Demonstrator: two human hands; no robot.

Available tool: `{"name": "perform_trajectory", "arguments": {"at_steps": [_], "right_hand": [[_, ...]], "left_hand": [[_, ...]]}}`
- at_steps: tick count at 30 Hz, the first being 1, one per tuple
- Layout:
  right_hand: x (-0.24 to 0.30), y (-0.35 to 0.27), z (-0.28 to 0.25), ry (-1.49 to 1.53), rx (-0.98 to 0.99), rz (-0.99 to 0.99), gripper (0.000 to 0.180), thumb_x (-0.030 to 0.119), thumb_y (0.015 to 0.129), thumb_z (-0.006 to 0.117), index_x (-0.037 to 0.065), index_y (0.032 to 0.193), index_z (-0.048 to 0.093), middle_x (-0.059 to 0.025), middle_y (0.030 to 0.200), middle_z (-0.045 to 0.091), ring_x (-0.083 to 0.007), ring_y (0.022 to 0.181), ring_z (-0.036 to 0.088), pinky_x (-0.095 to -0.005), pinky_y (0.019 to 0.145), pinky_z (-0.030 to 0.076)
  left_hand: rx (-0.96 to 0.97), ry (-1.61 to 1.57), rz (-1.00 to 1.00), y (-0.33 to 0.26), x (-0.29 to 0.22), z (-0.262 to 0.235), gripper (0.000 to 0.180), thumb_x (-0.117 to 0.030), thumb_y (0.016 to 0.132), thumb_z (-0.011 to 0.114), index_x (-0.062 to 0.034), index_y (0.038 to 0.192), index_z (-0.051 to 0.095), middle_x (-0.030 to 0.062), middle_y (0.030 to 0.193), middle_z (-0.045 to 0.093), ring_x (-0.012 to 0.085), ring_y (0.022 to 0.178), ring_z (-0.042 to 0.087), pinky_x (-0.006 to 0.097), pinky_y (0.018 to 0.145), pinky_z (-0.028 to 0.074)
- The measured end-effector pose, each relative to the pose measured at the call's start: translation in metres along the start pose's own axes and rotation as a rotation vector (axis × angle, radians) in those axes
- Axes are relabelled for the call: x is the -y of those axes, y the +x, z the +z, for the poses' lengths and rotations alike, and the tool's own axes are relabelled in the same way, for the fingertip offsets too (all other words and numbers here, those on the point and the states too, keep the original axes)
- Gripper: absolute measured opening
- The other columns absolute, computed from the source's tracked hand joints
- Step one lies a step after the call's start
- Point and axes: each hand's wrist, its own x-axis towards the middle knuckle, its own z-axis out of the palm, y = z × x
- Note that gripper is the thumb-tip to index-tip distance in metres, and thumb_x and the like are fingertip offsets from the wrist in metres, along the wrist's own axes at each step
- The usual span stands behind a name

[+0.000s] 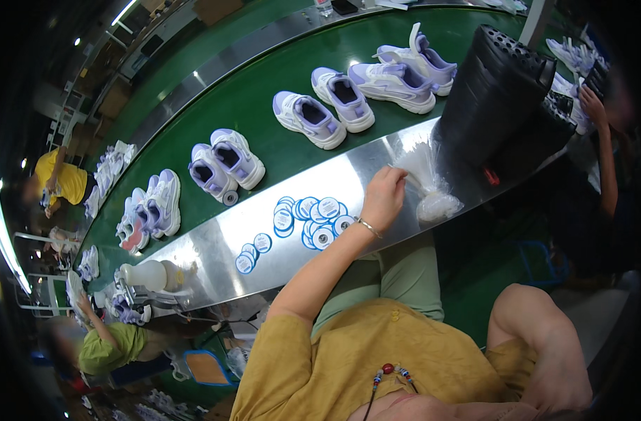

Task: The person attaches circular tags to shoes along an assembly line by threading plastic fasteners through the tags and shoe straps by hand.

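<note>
At my far left, a co-worker in a green shirt [117, 347] sits beyond the end of my metal counter [212, 256]. A pale plastic bottle [146, 276] lies near that end, and past the counter's edge runs a green surface [264, 81] carrying white-and-lilac shoes [289, 112] in groups.

Next come the round labels [319, 240], white with blue rims: a short overlapping line, then a looser heap just left of my wrist. My left hand [383, 195] reaches past that heap — fingers drawn close together at the side of a clear plastic bag [438, 205], which lies on the counter with something white inside. I cannot tell whether they grip the film or only touch it. Tall black things [494, 91] with holes in their tops stand right of the bag. My right arm [531, 316] is bent at the lower right; its hand I cannot make out, nor whether it holds anything.

I judge this a fetching step at the bag; the next move calls for a light fingertip pinch — clear of the labels.
</note>
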Motion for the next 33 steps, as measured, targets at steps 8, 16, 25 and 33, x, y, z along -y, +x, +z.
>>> {"name": "perform_trajectory", "arguments": {"at_steps": [8,16,25,33], "right_hand": [[-0.034,-0.107,-0.089,-0.65,-1.11,0.268,0.006,-0.001,0.082,0.05,0.0,0.082,0.055,-0.0048,0.068,0.054,-0.0113,0.053,0.049,-0.0227,0.048,0.039],[-0.115,-0.235,-0.193,-0.58,-1.636,1.102,0.025,0.024,0.083,0.061,-0.001,0.08,0.057,-0.0033,0.057,0.05,-0.0067,0.038,0.039,-0.021,0.032,0.029],[-0.14,-0.263,-0.21,-1.231,-1.405,0.815,0.016,0.014,0.083,0.059,-0.001,0.077,0.058,-0.0072,0.06,0.057,-0.0129,0.049,0.052,-0.0269,0.047,0.041],[-0.098,-0.168,-0.2,-1.8,-1.13,0.384,0.004,0.004,0.086,0.054,0.0,0.084,0.054,-0.012,0.08,0.058,-0.0252,0.068,0.058,-0.0306,0.06,0.045]], "left_hand": [[0.006,-0.01,0.033,0.005,-0.006,0.011,0.011,0.002,0.078,0.056,-0.0007,0.089,0.058,0.0132,0.085,0.057,0.0275,0.073,0.057,0.032,0.063,0.047],[0.078,0.121,0.318,0.019,-0.025,0.038,0.019,0.002,0.074,0.058,-0.0005,0.093,0.058,0.0141,0.102,0.059,0.0312,0.1,0.055,0.037,0.083,0.045],[0.238,0.334,0.33,0.01,-0.021,0.057,0.029,-0.021,0.086,0.053,-0.0026,0.107,0.058,0.016,0.12,0.053,0.032,0.12,0.042,0.043,0.101,0.031],[0.222,0.311,0.267,0.005,-0.019,0.057,0.031,-0.024,0.086,0.054,-0.003,0.108,0.058,0.0161,0.122,0.051,0.0323,0.121,0.041,0.042,0.101,0.031]]}}
